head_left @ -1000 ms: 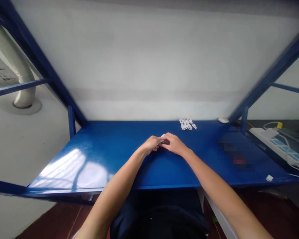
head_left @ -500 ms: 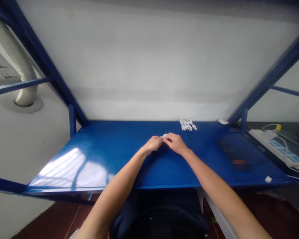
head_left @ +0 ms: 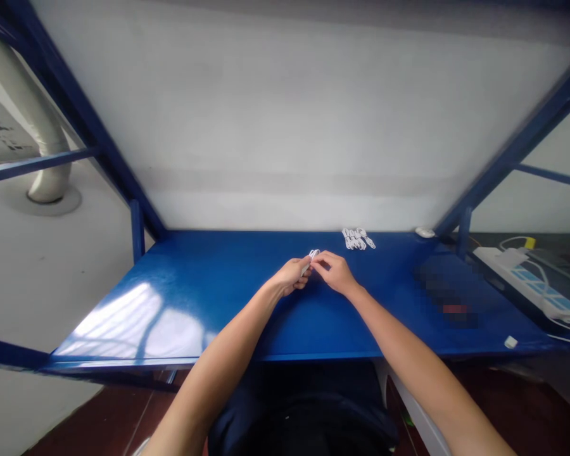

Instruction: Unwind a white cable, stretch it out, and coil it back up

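Observation:
Over the middle of the blue table point(head_left: 228, 266), my left hand point(head_left: 294, 275) is closed around a coiled white cable point(head_left: 314, 254). Loops of the cable stick up past my left thumb. My right hand point(head_left: 333, 271) pinches the same coil from the other side with thumb and forefinger. My fingers hide much of the cable, including its ends. Farther back and to the right, a group of similar white cable bundles point(head_left: 356, 239) lies on the table by the wall.
A white rounded object point(head_left: 425, 232) lies at the back right corner. A white power strip point(head_left: 532, 285) with plugs and cords sits at the far right. A small white block point(head_left: 511, 342) lies near the front right edge. Blue frame posts point(head_left: 137, 231) flank the table.
More of the white loops now show between my hands. My left hand has turned slightly, and its lower fingers show more. The cable bundles at the back have not moved.

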`<state>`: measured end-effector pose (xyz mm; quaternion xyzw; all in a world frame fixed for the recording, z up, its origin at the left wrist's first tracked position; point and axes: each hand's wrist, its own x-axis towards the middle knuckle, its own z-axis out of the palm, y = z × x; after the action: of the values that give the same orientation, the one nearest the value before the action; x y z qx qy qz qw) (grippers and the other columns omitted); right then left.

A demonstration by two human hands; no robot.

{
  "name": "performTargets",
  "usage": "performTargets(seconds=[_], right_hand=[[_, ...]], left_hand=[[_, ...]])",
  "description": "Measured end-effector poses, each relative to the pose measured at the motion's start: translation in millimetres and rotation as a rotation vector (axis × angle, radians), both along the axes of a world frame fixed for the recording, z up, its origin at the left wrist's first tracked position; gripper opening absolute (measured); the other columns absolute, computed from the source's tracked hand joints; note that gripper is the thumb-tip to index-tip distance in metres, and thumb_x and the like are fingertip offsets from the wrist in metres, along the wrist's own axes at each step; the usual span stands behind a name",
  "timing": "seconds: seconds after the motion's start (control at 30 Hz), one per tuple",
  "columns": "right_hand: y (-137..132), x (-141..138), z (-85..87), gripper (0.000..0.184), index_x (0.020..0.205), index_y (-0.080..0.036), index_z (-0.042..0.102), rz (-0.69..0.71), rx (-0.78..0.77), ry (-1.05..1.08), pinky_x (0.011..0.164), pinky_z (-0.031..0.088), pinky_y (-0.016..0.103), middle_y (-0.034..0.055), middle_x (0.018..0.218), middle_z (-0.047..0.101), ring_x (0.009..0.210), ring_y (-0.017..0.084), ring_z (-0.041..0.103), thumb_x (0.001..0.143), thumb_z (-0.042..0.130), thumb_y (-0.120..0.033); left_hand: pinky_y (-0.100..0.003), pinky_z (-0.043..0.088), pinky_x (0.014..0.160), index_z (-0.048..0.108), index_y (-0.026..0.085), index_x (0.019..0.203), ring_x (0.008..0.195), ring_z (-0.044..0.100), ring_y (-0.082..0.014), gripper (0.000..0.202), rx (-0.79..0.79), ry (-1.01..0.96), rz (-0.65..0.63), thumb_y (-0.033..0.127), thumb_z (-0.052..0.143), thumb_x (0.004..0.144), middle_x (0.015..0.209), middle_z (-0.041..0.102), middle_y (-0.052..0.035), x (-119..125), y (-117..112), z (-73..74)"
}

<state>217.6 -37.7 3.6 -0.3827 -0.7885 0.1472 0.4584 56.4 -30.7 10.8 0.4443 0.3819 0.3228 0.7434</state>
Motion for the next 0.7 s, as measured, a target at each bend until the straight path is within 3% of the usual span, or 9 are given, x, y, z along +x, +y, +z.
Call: performTargets(seconds=[0.23,0.43,0.7], right_hand=[[2.1,3.0,0.2,0.013,0.086,-0.021,0.069,0.045,-0.055,-0.002,0.07,0.052,0.031,0.0052,0.087,0.069,0.077,0.018,0.065,0.085,0.056,-0.022],[3.2,8.2,0.9,0.013,0.083,-0.021,0.067,0.064,-0.177,-0.027,0.066,0.05,0.03,0.0038,0.082,0.065,0.07,0.016,0.062,0.086,0.055,-0.024],[-1.9,6.0,9.6,0.015,0.084,-0.021,0.062,0.098,-0.162,-0.036,0.064,0.05,0.029,0.0044,0.085,0.059,0.073,0.016,0.057,0.09,0.048,-0.026]], left_hand=[[-0.017,0.012,0.037,0.046,0.017,0.08,0.037,0.022,-0.0021,0.029,0.017,-0.003,0.069,0.045,0.05,0.089,0.056,0.033,0.0076,2.6,-1.7,1.4],[-0.017,0.011,0.037,0.045,0.018,0.077,0.038,0.022,-0.002,0.035,0.034,0.011,0.012,0.051,0.054,0.086,0.057,0.031,0.0081,3.2,-1.3,-2.8],[-0.016,0.012,0.036,0.047,0.017,0.077,0.038,0.022,-0.002,0.035,0.023,-0.035,-0.035,0.05,0.055,0.085,0.056,0.03,0.0082,-0.1,-0.1,0.0]])
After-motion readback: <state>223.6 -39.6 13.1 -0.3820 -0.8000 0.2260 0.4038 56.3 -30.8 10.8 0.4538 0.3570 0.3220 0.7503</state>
